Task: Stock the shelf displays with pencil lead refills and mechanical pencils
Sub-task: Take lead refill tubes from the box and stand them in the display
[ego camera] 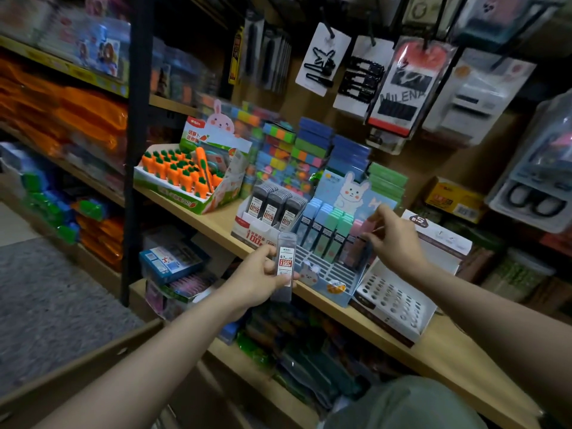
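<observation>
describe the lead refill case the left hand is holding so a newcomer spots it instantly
On the wooden shelf, find the red-and-white display box of grey cases. Just in front, the left hand holds the lead refill case: the only one outside a box.

Lead case (284, 267): clear, glossy plastic with a white paper label, gripped by the left hand (260, 278).
Grey cases (272, 204): smooth plastic, seen in a white card tray (247, 226).
Pastel cases (325, 230): matt plastic in blue, green and pink, touched by the right hand (391, 235).
Bunny stand (328, 274): printed card, slightly glossy.
Shelf (387, 323): pale wood-look board, smooth and matt.
Holed box (393, 300): white card, matt.
Carrots (176, 171): orange, rubbery-looking, matt.
Hanging packs (408, 85): shiny clear film over card.
Post (136, 150): black metal, matt.
</observation>
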A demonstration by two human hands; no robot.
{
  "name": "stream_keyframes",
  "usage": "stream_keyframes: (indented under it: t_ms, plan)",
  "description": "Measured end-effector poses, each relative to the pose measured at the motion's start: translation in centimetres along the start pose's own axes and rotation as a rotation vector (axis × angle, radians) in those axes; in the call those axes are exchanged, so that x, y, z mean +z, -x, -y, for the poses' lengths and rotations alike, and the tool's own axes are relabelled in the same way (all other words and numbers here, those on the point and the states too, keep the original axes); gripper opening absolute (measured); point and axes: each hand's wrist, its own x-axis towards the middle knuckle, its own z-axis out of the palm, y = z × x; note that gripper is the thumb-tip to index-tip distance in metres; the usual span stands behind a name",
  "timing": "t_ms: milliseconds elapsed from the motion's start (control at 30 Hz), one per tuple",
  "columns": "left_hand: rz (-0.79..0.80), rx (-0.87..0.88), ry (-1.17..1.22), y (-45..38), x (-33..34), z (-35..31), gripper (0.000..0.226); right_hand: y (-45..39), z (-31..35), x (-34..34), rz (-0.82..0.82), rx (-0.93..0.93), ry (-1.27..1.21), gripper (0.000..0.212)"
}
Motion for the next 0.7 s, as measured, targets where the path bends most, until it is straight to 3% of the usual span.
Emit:
stream_keyframes:
  t_ms: [267, 500, 700]
  plan:
    - [-0.028, -0.048, 0.055, 0.2, -0.1, 0.7, 0.032, -0.9, -0.1, 1.0, 0.012, 0.032, -0.05, 0.025]
    - [-0.025, -0.026, 0.081, 0.4, 0.4, 0.3, 0.032, -0.5, -0.4, 2.9, -0.105, 0.041, 0.072, 0.023]
    - [-0.075, 0.016, 0.08, 0.3, 0.8, 0.1, 0.027, -0.4, -0.1, 2.5, -0.062, 0.047, 0.124, 0.027]
